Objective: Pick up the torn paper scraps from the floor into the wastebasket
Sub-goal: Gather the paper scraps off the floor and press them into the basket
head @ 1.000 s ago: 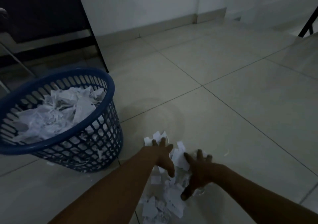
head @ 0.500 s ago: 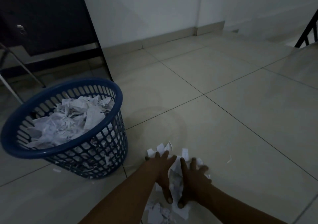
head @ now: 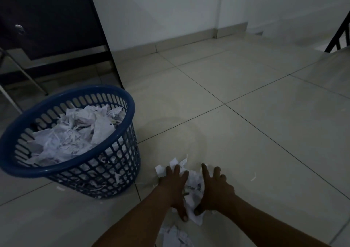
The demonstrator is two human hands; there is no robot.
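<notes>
Item: heap of torn white paper scraps on the tiled floor, pressed from both sides between the left hand and right hand, fingers spread and thumbs angled inward, each grip half-closed against the heap with the paper bunched between the palms; faint print on the scraps is too small to read. Further loose scraps lie on the floor nearer the person, and a lone sliver just right of the right hand. Blue plastic lattice wastebasket stands left of the hands, near them, well filled with crumpled paper; no label visible.
</notes>
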